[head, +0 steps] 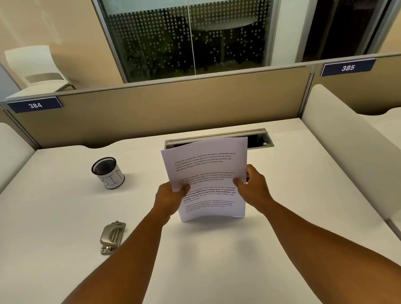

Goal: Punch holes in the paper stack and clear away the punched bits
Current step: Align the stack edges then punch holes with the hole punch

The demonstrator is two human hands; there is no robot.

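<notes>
Paper stack up on end over the middle of the white desk, printed side to the camera, lower edge bowed and down at the desk surface. Left hand clamps the left edge, thumb across the text; right hand pinches the right edge the same way. Off to the left, the metal hole punch lies flat on the desk, well apart from the sheets. Farther back on the left stands the mesh cup, lettered "BIN".
</notes>
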